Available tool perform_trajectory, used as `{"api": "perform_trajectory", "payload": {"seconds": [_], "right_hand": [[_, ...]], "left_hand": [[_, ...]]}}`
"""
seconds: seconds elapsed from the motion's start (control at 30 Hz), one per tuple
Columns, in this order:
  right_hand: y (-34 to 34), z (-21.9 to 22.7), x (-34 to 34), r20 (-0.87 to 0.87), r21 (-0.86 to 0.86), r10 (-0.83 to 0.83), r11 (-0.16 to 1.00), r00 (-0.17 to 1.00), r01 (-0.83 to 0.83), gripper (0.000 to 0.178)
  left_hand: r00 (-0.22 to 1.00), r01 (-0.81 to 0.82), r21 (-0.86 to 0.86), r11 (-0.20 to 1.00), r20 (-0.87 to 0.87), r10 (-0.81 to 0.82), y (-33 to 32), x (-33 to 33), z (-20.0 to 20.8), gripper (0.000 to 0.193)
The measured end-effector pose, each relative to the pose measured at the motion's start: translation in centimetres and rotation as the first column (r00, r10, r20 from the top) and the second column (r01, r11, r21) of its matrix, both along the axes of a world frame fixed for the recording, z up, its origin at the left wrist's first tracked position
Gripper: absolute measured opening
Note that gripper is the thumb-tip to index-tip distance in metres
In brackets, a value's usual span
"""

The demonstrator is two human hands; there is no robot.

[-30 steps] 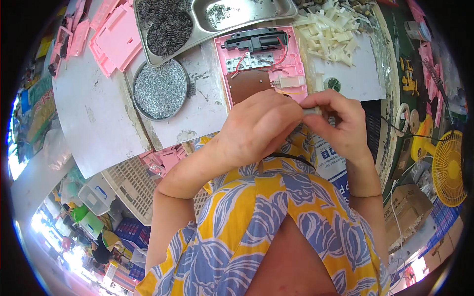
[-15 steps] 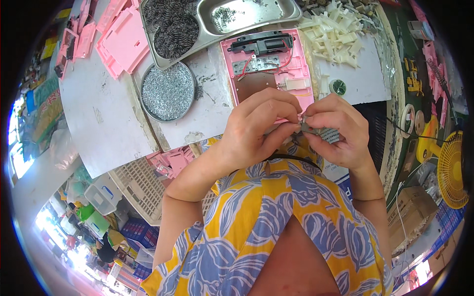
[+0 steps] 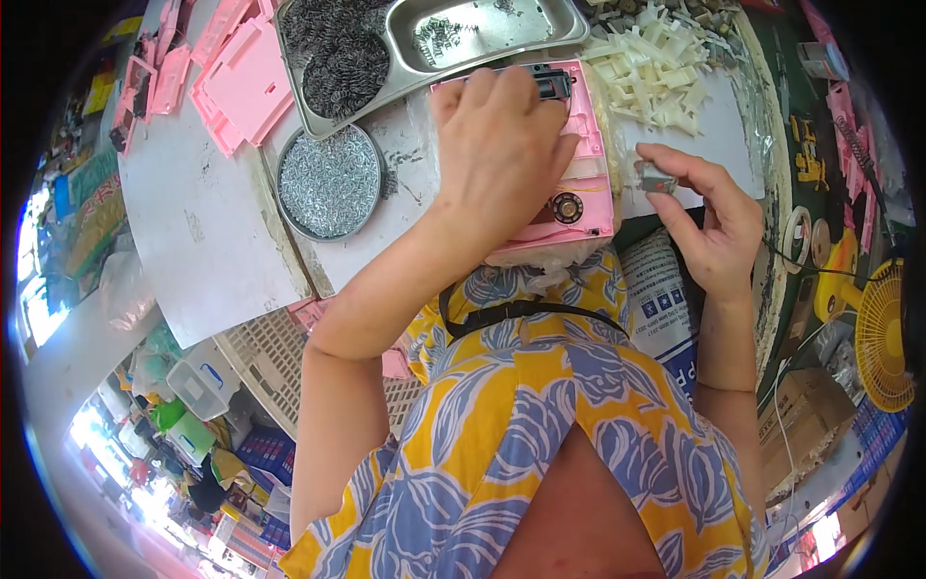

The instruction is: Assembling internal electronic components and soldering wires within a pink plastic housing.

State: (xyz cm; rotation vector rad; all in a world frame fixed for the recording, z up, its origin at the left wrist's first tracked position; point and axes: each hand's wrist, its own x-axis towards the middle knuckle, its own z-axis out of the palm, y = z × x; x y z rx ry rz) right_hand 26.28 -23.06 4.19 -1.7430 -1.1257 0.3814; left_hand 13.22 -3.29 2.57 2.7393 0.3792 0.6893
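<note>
My left hand (image 3: 500,145) lies over a pink plastic housing (image 3: 600,207), back of the hand up and fingers bent down toward its far edge. Its fingertips are hidden, so what they touch cannot be made out. Beyond the fingers, part of a dark plastic mechanism (image 3: 553,85) shows in the housing. A small round black-and-brass speaker-like disc (image 3: 567,206) sits at the housing's near end. To the right of the housing, my right hand (image 3: 719,217) pinches a small boxy silver metal part (image 3: 657,179) between thumb and forefinger.
A metal tray (image 3: 397,92) holds dark coil springs at the back. Left of the housing stands a round tin (image 3: 286,198) of small silver pieces. Cream plastic parts (image 3: 656,68) are heaped at the back right; pink panels (image 3: 246,82) lie far left. A yellow fan (image 3: 883,333) stands right.
My hands have parted from over the housing's near end. The left has gone forward over the housing; the right has moved right with the silver part. The round disc has come into view.
</note>
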Motion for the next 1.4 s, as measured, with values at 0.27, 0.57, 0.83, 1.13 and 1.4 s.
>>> {"api": "perform_trajectory", "payload": {"seconds": [0.27, 0.57, 0.83, 1.13, 1.4], "right_hand": [[1.2, -0.4, 1.6, 0.023, -0.059, 0.069, 0.996, 0.997, -0.068, 0.028], [6.5, -1.5, 2.1, 0.365, -0.219, 0.251, 0.959, 0.896, -0.179, 0.025], [7.2, -1.4, 2.0, 0.417, -0.293, 0.224, 0.950, 0.881, -0.102, 0.022], [8.3, -0.4, -1.3, 0.530, -0.123, 0.156, 0.987, 0.833, -0.106, 0.017], [9.5, -1.7, -1.3, 0.519, -0.087, 0.163, 0.987, 0.839, -0.137, 0.014]], "left_hand": [[0.986, 0.116, -0.363, 0.925, 0.153, -0.064, 1.8, -3.9, -1.6, 0.009], [0.969, -0.034, -0.427, 0.904, 0.209, 0.135, 0.9, -5.6, -3.2, 0.011], [0.948, 0.042, -0.475, 0.879, 0.298, 0.116, 1.4, -4.7, -2.7, 0.011], [0.952, 0.162, -0.520, 0.839, 0.305, 0.005, 3.2, -2.9, -0.8, 0.007], [0.975, 0.165, -0.562, 0.810, 0.214, -0.050, 3.5, -4.2, -0.1, 0.023]]}}
